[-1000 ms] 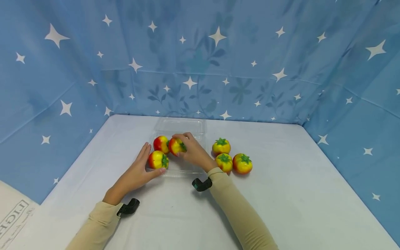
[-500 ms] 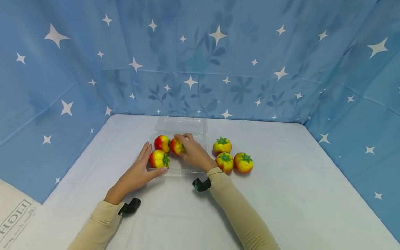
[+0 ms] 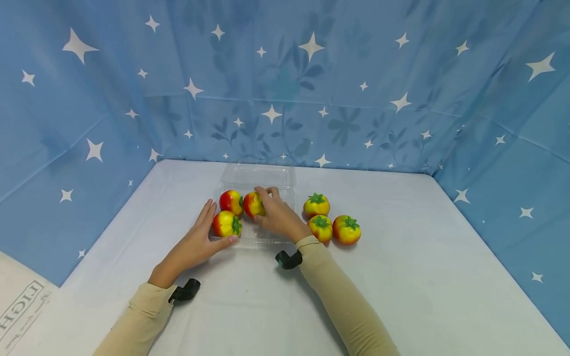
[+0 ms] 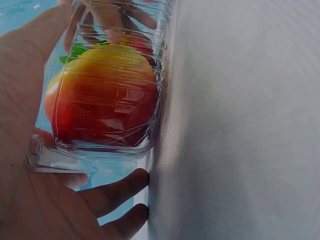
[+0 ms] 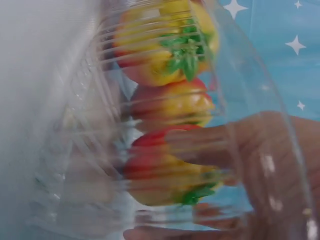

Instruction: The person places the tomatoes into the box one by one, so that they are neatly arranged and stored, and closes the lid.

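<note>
My right hand [image 3: 281, 215] grips a red-and-yellow artificial tomato [image 3: 252, 204] with a green leafy top, inside the near half of a clear plastic clamshell box [image 3: 262, 241]. Two more tomatoes lie at the box's left side, one at the back [image 3: 230, 202] and one at the front [image 3: 225, 224]. My left hand [image 3: 193, 249] rests around the front left corner, fingers straight along the side and thumb at the front edge. In the left wrist view, the front tomato [image 4: 105, 100] shows through the ribbed wall. Through the box in the right wrist view, fingers hold the tomato [image 5: 155, 165].
The box's clear lid [image 3: 258, 175] is folded back toward the curtain [image 3: 285, 89]. Right of the box, three similar tomatoes stand grouped, one at the back [image 3: 316, 205], one in front [image 3: 320, 228], one to the right [image 3: 347, 230]. A white cloth [image 3: 423, 277] covers the table.
The tomato under my right hand has turned slightly, its green top now hidden in the head view. My left hand stays at the box corner.
</note>
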A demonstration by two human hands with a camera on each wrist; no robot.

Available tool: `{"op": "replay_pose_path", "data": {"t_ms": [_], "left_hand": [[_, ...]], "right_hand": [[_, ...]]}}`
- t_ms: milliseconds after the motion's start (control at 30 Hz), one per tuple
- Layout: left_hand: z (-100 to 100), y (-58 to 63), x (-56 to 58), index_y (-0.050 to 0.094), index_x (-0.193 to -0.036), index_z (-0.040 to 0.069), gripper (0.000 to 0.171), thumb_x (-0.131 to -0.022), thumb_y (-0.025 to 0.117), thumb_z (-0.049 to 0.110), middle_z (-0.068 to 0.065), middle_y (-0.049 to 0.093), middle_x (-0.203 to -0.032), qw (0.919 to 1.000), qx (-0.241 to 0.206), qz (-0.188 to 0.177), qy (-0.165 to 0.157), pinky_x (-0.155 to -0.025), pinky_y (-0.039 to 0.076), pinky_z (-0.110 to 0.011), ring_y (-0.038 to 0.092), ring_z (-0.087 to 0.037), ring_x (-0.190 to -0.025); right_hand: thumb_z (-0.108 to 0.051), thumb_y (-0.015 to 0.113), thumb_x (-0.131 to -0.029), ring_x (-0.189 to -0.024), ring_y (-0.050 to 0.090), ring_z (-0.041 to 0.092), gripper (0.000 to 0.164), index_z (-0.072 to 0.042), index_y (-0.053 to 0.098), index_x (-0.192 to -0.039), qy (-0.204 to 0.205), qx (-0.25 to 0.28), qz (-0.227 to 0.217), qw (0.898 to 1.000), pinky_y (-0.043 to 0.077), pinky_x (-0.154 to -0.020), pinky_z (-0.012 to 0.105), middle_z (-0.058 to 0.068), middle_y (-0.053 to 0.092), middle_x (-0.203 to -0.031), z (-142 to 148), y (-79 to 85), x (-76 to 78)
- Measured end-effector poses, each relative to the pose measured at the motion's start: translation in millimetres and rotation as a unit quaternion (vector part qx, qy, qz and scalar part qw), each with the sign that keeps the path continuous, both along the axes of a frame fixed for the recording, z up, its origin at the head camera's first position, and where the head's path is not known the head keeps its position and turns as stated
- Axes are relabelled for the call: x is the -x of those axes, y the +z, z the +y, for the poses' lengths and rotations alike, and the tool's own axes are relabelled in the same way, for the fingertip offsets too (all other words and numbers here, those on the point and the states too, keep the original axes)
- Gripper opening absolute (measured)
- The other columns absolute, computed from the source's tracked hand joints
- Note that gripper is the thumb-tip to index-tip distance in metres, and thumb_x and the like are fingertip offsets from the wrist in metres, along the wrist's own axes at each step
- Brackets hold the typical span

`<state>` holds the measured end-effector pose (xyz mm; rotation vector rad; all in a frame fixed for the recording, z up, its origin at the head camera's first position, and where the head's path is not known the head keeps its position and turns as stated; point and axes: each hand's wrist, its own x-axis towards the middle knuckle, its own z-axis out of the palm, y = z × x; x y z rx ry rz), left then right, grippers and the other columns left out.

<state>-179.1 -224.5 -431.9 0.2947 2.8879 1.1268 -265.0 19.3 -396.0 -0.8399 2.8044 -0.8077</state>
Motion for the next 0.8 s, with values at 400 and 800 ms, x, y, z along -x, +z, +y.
{"op": "replay_pose_path", "data": {"t_ms": [400, 800], "left_hand": [[-0.2, 2.2, -1.0, 0.003, -0.170, -0.002, 0.120, -0.096, 0.071, 0.064, -0.020, -0.008, -0.178, 1.0000, 0.001, -0.004, 0.000, -0.122, 0.017, -0.072, 0.006, -0.048, -0.161], [-1.4, 3.3, -0.3, 0.001, -0.170, -0.001, 0.120, -0.097, 0.070, 0.064, -0.020, -0.009, -0.178, 1.0000, 0.001, -0.006, -0.005, -0.122, 0.016, -0.071, 0.005, -0.048, -0.161]], "right_hand": [[-0.032, 0.070, -0.107, -0.118, 0.067, 0.040, 0.076, -0.018, 0.029, -0.170, 0.002, 0.026, -0.016, 1.000, 0.054, -0.106, 0.055, 0.023, 0.030, -0.166, 23.9, 21.7, -2.1], [-0.041, 0.064, -0.109, -0.147, 0.045, 0.041, 0.075, -0.021, 0.028, -0.171, 0.000, 0.066, -0.002, 0.998, 0.041, -0.116, 0.062, 0.018, 0.022, -0.172, 56.2, 38.5, -5.0]]}}
